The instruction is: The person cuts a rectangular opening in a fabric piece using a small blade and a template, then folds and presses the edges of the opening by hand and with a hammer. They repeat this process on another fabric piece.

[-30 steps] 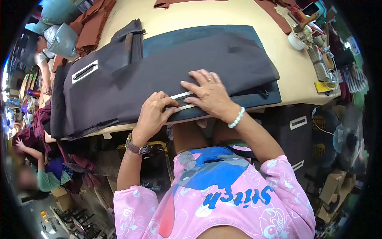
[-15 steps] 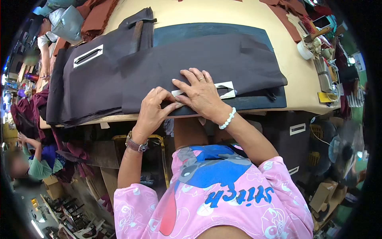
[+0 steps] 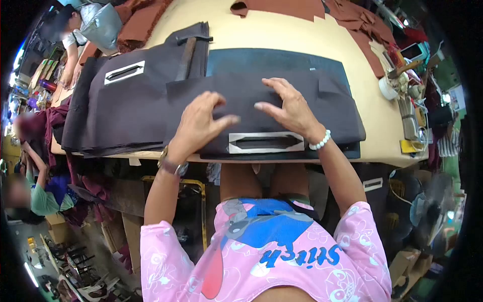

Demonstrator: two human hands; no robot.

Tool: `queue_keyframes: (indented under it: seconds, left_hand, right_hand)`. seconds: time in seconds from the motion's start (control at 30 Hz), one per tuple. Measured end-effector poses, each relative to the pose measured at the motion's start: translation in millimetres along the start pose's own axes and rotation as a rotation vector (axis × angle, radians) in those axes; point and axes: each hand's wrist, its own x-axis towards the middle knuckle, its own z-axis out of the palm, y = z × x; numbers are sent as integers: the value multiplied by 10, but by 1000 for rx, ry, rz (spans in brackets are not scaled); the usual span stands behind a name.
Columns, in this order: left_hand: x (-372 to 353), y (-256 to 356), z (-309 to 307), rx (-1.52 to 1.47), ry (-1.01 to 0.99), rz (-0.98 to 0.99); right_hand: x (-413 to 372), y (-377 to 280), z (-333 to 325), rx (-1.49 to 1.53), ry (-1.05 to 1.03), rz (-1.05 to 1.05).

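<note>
Both of my hands are raised just over a dark grey fabric panel (image 3: 241, 100) and hold nothing. My left hand (image 3: 201, 123) has its thumb and fingers apart, near the panel's front middle. To its right, my right hand (image 3: 294, 108) is also open, fingers spread. Between and below them, a white rectangular frame piece (image 3: 266, 150) with a dark pointed slot lies flat on the panel near the table edge. A dark blue-green board (image 3: 282, 58) shows from under the panel.
At left, a stack of dark fabric (image 3: 131, 110) bears another white slotted frame (image 3: 109, 77) and a hammer (image 3: 187, 56). Rust-brown cloth (image 3: 287, 7) lies at the table's far side. Tools and a white tub (image 3: 388, 89) crowd the right. A person (image 3: 73, 48) is at far left.
My hands have lifted off the white frame and moved apart, the right one going up and rightward. The whole frame piece now shows. The camera view has shifted slightly.
</note>
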Motion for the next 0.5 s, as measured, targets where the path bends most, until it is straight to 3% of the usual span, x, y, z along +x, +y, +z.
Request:
queue_keyframes:
  seconds: [0.07, 0.17, 0.3, 0.33, 0.5]
  left_hand:
    - [281, -75, 75, 63, 201, 0]
    - [558, -465, 405, 312, 328, 53]
    - [545, -435, 574, 224, 272, 50]
    - [543, -373, 565, 265, 341, 155]
    - [304, -52, 166, 9, 336, 129]
  right_hand:
    - [182, 113, 43, -19, 45, 18]
    - [339, 125, 101, -60, 37, 9]
    - [504, 192, 311, -227, 79, -190]
    - [568, 184, 363, -264, 89, -263]
    - [794, -75, 25, -395, -452, -191]
